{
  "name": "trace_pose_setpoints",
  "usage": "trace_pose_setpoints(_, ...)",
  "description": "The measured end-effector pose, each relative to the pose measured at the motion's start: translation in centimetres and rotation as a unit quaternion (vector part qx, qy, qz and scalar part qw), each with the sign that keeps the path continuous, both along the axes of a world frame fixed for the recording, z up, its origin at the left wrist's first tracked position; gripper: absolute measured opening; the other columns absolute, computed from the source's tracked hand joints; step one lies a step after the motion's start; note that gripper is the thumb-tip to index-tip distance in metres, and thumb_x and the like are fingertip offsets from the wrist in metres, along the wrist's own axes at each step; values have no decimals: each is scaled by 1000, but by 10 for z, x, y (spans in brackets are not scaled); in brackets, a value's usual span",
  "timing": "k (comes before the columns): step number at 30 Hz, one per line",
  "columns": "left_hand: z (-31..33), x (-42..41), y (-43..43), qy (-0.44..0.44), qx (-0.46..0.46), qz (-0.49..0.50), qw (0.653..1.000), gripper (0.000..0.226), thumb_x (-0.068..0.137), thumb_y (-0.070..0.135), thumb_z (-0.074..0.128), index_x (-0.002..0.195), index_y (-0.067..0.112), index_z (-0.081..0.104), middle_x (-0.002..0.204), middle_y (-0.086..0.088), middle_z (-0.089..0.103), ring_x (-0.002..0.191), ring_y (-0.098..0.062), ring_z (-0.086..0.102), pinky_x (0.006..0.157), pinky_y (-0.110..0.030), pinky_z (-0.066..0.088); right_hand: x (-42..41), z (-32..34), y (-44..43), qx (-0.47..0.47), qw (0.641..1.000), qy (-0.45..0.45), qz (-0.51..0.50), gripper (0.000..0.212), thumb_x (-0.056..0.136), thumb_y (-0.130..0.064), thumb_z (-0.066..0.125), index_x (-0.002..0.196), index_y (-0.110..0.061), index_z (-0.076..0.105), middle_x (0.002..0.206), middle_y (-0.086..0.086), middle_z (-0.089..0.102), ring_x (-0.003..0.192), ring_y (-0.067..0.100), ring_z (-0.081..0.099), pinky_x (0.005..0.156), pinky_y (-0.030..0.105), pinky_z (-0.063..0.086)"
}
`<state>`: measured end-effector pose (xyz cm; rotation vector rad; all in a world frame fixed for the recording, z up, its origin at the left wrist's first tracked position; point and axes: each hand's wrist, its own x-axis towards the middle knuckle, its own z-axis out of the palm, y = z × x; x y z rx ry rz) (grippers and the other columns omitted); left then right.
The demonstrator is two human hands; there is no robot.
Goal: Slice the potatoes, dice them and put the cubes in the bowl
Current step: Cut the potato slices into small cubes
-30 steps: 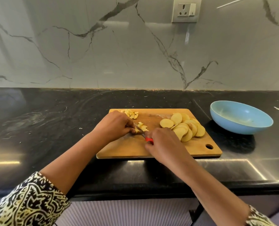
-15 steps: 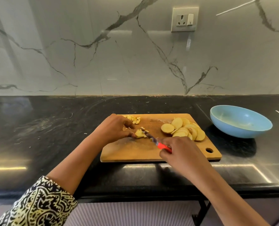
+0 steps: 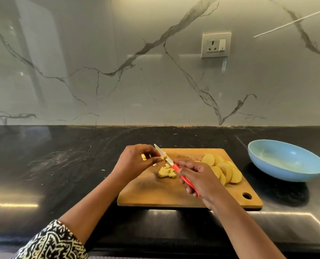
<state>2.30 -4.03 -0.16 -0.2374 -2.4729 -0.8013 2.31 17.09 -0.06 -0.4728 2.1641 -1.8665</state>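
Note:
A wooden cutting board (image 3: 155,193) lies on the black counter. My right hand (image 3: 200,179) grips a red-handled knife (image 3: 174,166), its blade raised and pointing up-left. My left hand (image 3: 136,161) pinches a small potato piece (image 3: 163,157) against the blade. A partly diced slice (image 3: 167,172) lies on the board below the blade. A pile of several round potato slices (image 3: 224,170) sits on the board's right side. More cubes lie behind my left hand, mostly hidden. The light blue bowl (image 3: 286,161) stands to the right of the board and looks empty.
The black counter (image 3: 52,165) stretches left and right of the board, with a few small scraps on it. A marble backsplash rises behind, with a wall socket (image 3: 216,44). The counter's front edge runs just below the board.
The knife has lifted off the board and its blade now points up-left. My left hand has risen from the diced slice and pinches a piece at the blade. The camera has tilted up.

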Motion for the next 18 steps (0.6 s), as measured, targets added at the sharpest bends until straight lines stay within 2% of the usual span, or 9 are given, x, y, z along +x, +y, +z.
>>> trace_pose_setpoints(5, -2, -2, -2, 66, -68, -33, 995, 15, 78, 31, 73, 93, 27, 71, 86, 11, 65, 76, -8, 60, 64, -32, 55, 0, -1, 3, -20, 999, -22, 11, 18, 94, -20, 59, 105, -32, 66, 64, 1, 60, 43, 6, 48, 38, 16, 34)
trace_pose_setpoints(11, -3, -3, -3, 106, -109, -87, 985, 27, 82, 46, 63, 94, 25, 75, 94, 12, 63, 84, -11, 58, 60, -34, 55, 1, -1, 5, 0, 999, -33, 28, 19, 94, -19, 58, 104, -32, 67, 64, 0, 59, 44, 5, 47, 39, 16, 33)
trace_pose_setpoints(14, -6, -4, -7, 118, -125, -103, 980, 32, 85, 48, 55, 94, 25, 76, 93, 9, 65, 84, -10, 58, 59, -34, 56, 1, -1, 5, 3, 999, -36, 33, 20, 95, -17, 57, 105, -31, 68, 65, 2, 58, 43, 5, 45, 39, 17, 31)
trace_pose_setpoints(18, -7, -6, -8, 109, -134, -111, 979, 31, 83, 49, 55, 94, 28, 75, 95, 11, 64, 89, -8, 55, 60, -33, 56, 0, -2, 6, 18, 998, -42, 39, 22, 94, -16, 58, 108, -28, 69, 66, 3, 59, 43, 5, 45, 39, 17, 31)
